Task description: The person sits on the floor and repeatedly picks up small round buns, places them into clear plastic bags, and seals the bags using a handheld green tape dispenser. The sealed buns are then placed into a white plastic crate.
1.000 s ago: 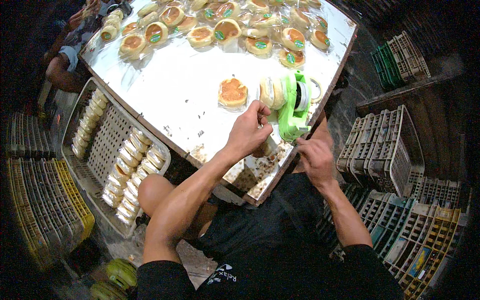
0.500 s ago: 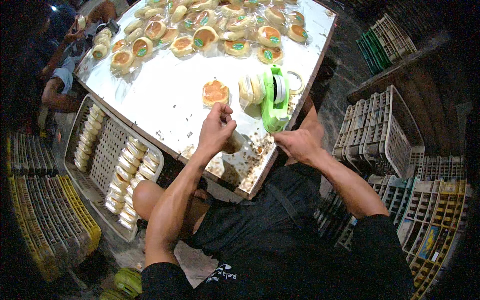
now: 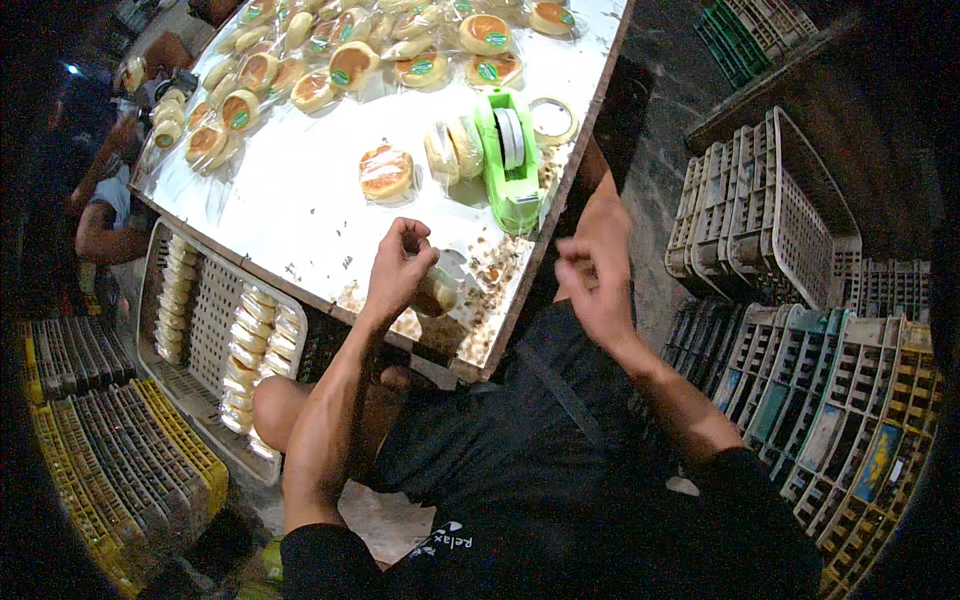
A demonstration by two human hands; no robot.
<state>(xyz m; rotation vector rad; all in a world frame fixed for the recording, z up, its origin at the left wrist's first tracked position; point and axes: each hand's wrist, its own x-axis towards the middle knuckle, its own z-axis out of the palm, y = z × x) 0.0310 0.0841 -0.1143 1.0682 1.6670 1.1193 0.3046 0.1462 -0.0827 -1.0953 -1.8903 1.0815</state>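
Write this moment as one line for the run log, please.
left hand: over table, grip unclear | right hand: beyond table edge, loosely curled | wrapped buns: on table, left of green tape dispenser

Room across tabletop [image 3: 290,190] left of lone bun [image 3: 386,173]; green tape dispenser [image 3: 510,190] obstructs right side

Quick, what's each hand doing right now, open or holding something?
Left hand: fingers curled; whether it grips the wrapped bun close by cannot be told.
Right hand: partly open, thumb and forefinger apart, nothing visible in it.

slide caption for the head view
Left hand over table, right hand beyond its edge, by a green tape dispenser and wrapped buns.
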